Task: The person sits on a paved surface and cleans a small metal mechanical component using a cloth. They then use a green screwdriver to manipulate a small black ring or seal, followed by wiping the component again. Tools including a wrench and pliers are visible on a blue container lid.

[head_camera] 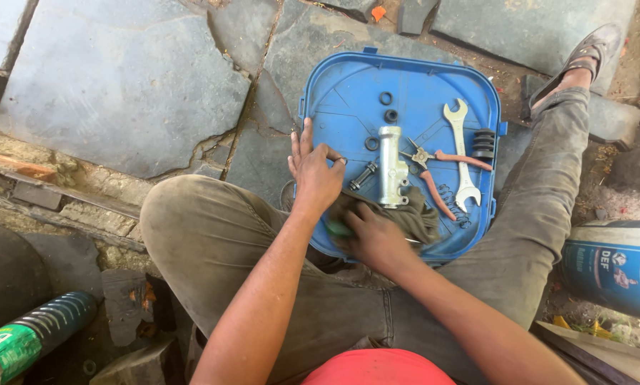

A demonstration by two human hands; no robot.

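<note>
Sitting low over stone paving (120,78), the person has a blue lid (341,93) between the knees, serving as a parts tray. Left hand (313,171) rests at the lid's 9 o'clock edge, fingers spread and pointing up toward 12, thumb out to the right; it is open and grips nothing that I can see. Right hand (373,239) sits at the lid's 6 o'clock, curled down onto a dark rag (413,214), with something small and green (338,229) showing at its left side; whether the fingers actually pinch that green piece, I cannot tell.

Dead centre of the lid stands the silver cylinder (392,167), lying lengthwise from 12 to 6, its lower end touching the rag. Just left of it, at 8 o'clock from its middle, lies a small dark bolt (363,176), close to the left thumb. Up at 12 o'clock from the cylinder, three black rings: one (385,98) highest, one (390,115) just below, one (372,143) lower and to the left.

Off to 3 o'clock, pliers (434,175) with orange handles lie with their jaws near the cylinder. An open-end spanner (463,153) crosses over one handle, running 12 to 6. A black ribbed boot (483,143) sits just beside the spanner, near the lid's right rim. A coil spring (452,203) lies at 5 o'clock, between pliers handle and spanner.
</note>
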